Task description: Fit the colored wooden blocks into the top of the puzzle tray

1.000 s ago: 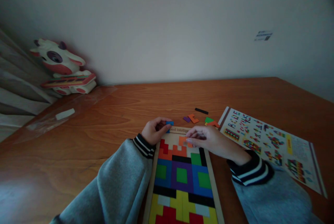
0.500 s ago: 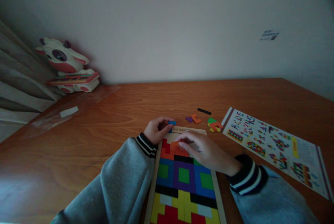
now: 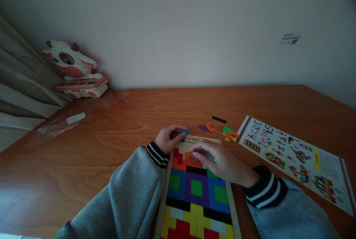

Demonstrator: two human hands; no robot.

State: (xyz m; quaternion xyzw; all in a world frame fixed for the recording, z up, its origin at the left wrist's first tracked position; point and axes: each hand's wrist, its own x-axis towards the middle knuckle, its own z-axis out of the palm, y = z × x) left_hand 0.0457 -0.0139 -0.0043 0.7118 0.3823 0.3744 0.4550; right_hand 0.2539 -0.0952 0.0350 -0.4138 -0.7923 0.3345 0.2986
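Note:
A wooden puzzle board [image 3: 164, 203] with coloured block pieces laid in its frame stretches towards me. My left hand [image 3: 168, 138] is closed at the board's top left corner, pinching a blue puzzle piece [image 3: 185, 131] between thumb and fingers. Over the upper part of the board, my right hand [image 3: 219, 159] has its thumb and fingers bent onto an orange puzzle piece [image 3: 189, 155]. That piece lies beside a red piece [image 3: 177, 155] and above a black strip [image 3: 196, 171]. My right fingers hide part of the board's top rows.
Beyond the board lie loose pieces: a black stick [image 3: 219, 119], a purple piece [image 3: 203, 128], an orange one [image 3: 210, 127] and a small green, orange and yellow pile [image 3: 230, 134]. A printed pattern sheet [image 3: 294, 157] is at right. A toy cow [image 3: 73, 70] stands back left, near clear plastic [image 3: 52, 129].
The whole view has shifted slightly. My right hand's orange piece sits a little differently against the board, nearer the black strip. My left hand keeps its hold on the blue piece.

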